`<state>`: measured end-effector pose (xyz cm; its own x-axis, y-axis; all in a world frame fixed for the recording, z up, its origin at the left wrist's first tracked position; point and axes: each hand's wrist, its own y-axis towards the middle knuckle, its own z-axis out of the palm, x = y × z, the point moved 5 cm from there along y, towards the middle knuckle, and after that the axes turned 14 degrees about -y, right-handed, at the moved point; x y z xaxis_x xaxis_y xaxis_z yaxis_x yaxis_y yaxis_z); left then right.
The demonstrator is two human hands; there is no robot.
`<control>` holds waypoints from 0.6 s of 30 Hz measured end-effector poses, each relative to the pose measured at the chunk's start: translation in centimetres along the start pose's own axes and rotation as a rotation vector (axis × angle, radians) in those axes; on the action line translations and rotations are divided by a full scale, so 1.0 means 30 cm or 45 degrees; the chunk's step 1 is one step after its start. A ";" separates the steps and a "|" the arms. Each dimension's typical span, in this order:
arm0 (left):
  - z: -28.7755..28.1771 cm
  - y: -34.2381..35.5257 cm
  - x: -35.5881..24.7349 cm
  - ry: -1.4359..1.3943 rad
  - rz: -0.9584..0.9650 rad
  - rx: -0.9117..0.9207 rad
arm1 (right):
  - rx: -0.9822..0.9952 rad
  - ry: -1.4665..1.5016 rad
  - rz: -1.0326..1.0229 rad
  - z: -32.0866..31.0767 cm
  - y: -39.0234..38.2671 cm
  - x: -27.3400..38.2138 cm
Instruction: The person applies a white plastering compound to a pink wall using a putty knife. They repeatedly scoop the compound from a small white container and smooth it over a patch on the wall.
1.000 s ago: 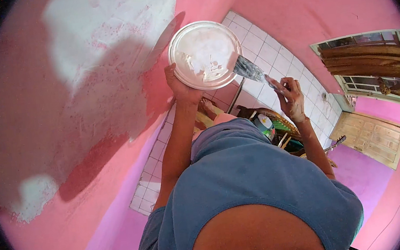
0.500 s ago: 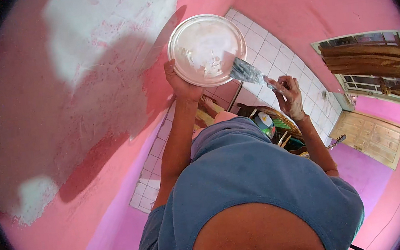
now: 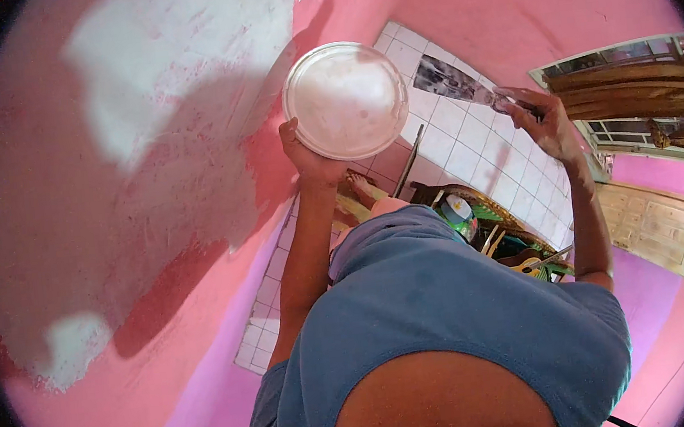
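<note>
My left hand [image 3: 312, 159] grips the lower left rim of a round white lid [image 3: 346, 106], thumb over the edge, other fingers hidden beneath. A pale smear covers the lid's face. To the right, my right hand [image 3: 546, 121] is closed around the handle of a putty knife [image 3: 454, 81]. Its broad, white-smudged blade points left toward the lid, with a gap between them. On the left stands a pink wall with a large patch of white filler [image 3: 171, 65], partly in shadow.
Below my hands, a cane-like chair [image 3: 516, 225] holds several items, among them a small yellow guitar [image 3: 535, 265]. White floor tiles [image 3: 476, 147] extend behind. At the right are a window with a brown curtain [image 3: 631, 95] and a wooden door [image 3: 648, 225].
The putty knife has come off the lid and swung up and right with my right hand. The lumps of putty seen on the lid before no longer show. The lid has shifted slightly.
</note>
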<state>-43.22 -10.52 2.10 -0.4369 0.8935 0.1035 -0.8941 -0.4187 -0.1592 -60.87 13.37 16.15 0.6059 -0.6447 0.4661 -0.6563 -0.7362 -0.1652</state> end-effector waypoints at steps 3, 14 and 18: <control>-0.008 -0.012 0.017 -0.004 0.053 -0.057 | -0.031 -0.093 -0.094 -0.038 0.032 0.040; 0.029 -0.015 0.046 0.085 0.101 -0.086 | 0.100 -0.379 -0.358 -0.079 0.108 0.104; 0.008 -0.006 0.044 0.231 0.101 -0.016 | 0.125 -0.341 -0.336 -0.073 0.104 0.100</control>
<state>-43.65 -9.32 2.51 -0.4800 0.8728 -0.0882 -0.8556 -0.4880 -0.1726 -62.10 9.59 18.92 0.8524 -0.4522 0.2624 -0.4242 -0.8916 -0.1584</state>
